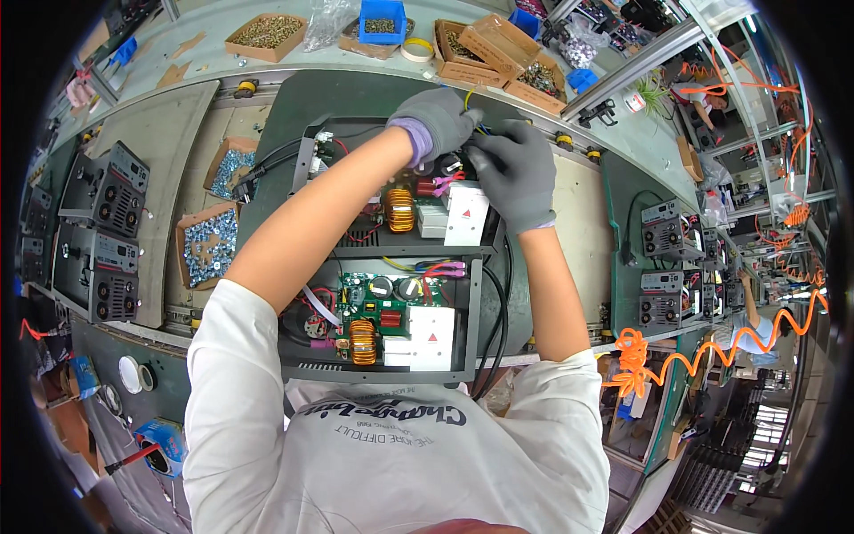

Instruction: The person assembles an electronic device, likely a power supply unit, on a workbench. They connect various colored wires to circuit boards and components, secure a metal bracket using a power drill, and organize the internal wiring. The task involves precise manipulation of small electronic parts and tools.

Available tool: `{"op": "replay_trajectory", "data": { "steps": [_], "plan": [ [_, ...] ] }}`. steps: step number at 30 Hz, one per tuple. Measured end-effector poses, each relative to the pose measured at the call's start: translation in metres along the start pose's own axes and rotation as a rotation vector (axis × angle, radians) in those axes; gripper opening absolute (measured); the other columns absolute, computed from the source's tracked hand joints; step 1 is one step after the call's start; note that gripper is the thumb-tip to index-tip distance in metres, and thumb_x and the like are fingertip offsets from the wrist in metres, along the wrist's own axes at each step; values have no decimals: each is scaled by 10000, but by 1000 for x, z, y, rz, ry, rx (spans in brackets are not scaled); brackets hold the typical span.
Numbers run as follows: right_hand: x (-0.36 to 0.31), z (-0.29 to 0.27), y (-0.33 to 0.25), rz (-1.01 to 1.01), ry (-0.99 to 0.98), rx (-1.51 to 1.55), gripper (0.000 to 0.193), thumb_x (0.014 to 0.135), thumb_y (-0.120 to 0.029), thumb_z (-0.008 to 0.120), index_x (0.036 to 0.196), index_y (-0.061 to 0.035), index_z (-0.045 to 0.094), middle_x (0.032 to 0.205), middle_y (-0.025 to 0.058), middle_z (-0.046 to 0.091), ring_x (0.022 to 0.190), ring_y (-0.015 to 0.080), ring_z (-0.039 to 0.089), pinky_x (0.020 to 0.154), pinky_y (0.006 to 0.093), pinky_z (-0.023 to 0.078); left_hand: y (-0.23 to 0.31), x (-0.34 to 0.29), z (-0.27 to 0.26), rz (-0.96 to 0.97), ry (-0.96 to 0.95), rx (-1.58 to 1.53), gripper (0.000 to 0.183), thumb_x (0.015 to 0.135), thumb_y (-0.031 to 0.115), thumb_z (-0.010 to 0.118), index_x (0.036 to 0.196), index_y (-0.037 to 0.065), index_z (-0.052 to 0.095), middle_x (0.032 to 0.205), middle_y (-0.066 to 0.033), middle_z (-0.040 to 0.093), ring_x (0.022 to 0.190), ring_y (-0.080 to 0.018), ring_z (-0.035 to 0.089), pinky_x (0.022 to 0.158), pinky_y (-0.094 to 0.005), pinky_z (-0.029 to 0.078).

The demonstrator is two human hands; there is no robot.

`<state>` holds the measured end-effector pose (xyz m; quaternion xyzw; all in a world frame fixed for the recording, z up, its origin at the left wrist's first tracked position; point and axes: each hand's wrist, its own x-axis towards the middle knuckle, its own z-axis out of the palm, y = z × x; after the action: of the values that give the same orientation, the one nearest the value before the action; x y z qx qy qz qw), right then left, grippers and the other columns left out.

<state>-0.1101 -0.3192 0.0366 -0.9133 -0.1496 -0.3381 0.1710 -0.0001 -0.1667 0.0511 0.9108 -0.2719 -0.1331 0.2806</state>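
Observation:
Both my hands wear grey gloves and meet above the far edge of the farther open welding machine chassis (494, 227). My left hand (434, 123) is closed, its fingertips pinching a yellow-green wire (469, 100). Close beside it, my right hand (518, 173) is bent, thumb and fingers drawn together at the wires; what lies between them is hidden. Below the hands this chassis shows a copper coil (399, 210) and a white heat-sink block (464, 214). Nearer to me sits a second open chassis (382, 376) with a green circuit board (356, 287) and another copper coil (362, 342).
Two cardboard boxes of small metal parts (210, 246) (233, 169) stand left of the chassis. Assembled machines (111, 196) line the left, and more machines (663, 227) the right. Screw boxes (264, 36) and a blue bin (382, 22) occupy the far bench. An orange coiled hose (632, 360) hangs at right.

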Motion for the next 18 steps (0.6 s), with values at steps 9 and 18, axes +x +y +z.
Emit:
{"op": "replay_trajectory", "data": {
  "steps": [9,18],
  "plan": [
    [24,11,-22,43,-292,-583,139,811,-237,716,918,-149,714,1000,53,616,956,267,613,767,422,473,-40,18,15,235,281,-73,481,970,458,514,943,32,735,922,-230,712,928,-376,686,860,-453,520],
    [-19,8,-26,200,186,50,165,914,-174,660,1031,-71,714,1302,259,572,1113,399,614,979,449,484,-21,-19,-4,71,337,-543,349,865,358,734,1058,67,728,927,-134,731,867,-256,702,819,-358,533]
  ]
}}
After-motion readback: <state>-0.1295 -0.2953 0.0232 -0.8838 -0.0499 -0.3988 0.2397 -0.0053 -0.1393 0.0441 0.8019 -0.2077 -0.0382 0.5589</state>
